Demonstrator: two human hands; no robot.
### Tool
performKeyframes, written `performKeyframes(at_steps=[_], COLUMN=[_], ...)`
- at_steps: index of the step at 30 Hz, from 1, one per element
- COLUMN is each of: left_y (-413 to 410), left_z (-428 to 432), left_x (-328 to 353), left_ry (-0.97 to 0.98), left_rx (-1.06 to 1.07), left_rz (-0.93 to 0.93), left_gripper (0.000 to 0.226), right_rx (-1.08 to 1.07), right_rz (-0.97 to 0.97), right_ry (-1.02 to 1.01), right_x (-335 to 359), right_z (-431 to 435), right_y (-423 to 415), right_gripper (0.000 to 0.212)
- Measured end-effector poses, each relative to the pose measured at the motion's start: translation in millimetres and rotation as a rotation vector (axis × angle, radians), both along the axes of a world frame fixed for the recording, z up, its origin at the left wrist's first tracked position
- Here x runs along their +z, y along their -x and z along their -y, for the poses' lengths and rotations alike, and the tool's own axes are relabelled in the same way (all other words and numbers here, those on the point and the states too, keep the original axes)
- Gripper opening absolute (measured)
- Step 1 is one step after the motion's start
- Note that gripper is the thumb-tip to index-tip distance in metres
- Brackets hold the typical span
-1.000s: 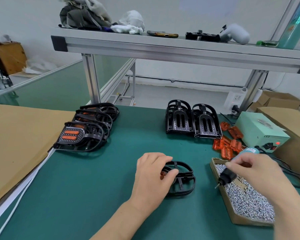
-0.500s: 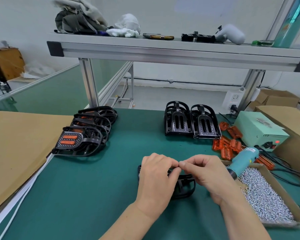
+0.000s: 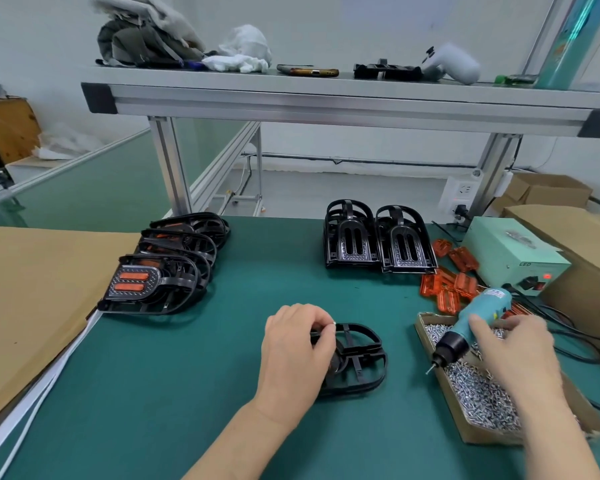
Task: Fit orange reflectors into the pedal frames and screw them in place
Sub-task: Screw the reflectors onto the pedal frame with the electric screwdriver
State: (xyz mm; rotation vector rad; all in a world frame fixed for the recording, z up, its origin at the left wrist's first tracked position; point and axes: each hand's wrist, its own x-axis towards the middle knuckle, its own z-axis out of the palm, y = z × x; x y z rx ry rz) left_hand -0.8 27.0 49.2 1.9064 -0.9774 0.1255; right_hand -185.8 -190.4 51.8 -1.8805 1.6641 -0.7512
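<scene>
A black pedal frame (image 3: 359, 358) lies on the green mat in front of me. My left hand (image 3: 297, 348) grips its left end, fingers curled over the rim. To the right, my right hand (image 3: 513, 344) holds a teal electric screwdriver (image 3: 471, 320) over a cardboard box of screws (image 3: 478, 393), bit pointing down-left. The hand is blurred. Loose orange reflectors (image 3: 447, 285) lie behind the box. Two empty pedal frames (image 3: 378, 240) stand at the back. A row of frames with orange reflectors fitted (image 3: 163, 268) lies at the left.
A mint-green power unit (image 3: 513, 254) with cables stands at the right, next to cardboard boxes (image 3: 568, 230). A cardboard sheet (image 3: 32, 299) covers the left of the bench. An aluminium shelf (image 3: 326, 98) with a phone, cloths and a controller spans overhead.
My right hand left the pedal frame and moved right to the screw box, taking hold of the screwdriver. My left hand stayed on the frame.
</scene>
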Motion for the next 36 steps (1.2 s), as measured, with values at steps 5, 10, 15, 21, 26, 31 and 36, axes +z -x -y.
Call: performKeyframes(at_steps=[5, 10, 15, 21, 26, 31, 36], left_y=[4, 4, 4, 5, 9, 8, 8], left_z=[1, 0, -2, 0, 2, -1, -5], left_x=[-3, -4, -3, -2, -1, -2, -7], left_ry=[-0.033, -0.059, -0.088, -0.114, -0.096, -0.067, -0.048], left_rx=[-0.039, -0.056, -0.064, -0.079, -0.102, -0.109, -0.109], left_rz=[-0.027, -0.043, -0.057, -0.053, -0.093, -0.116, -0.168], left_gripper=[0.019, 0.02, 0.02, 0.019, 0.018, 0.029, 0.025], right_rx=[-0.007, -0.032, -0.076, -0.02, 0.145, 0.374, 0.409], right_rz=[0.421, 0.588, 0.726, 0.994, 1.358, 1.593, 1.549], right_ry=[-0.298, -0.387, -0.413, -0.418, -0.482, -0.306, -0.247], right_x=[-13, -7, -7, 5, 29, 55, 74], right_z=[4, 11, 8, -4, -33, -64, -83], right_y=[-10, -24, -33, -42, -63, -83, -102], right_gripper=[0.059, 0.066, 0.059, 0.014, 0.019, 0.043, 0.02])
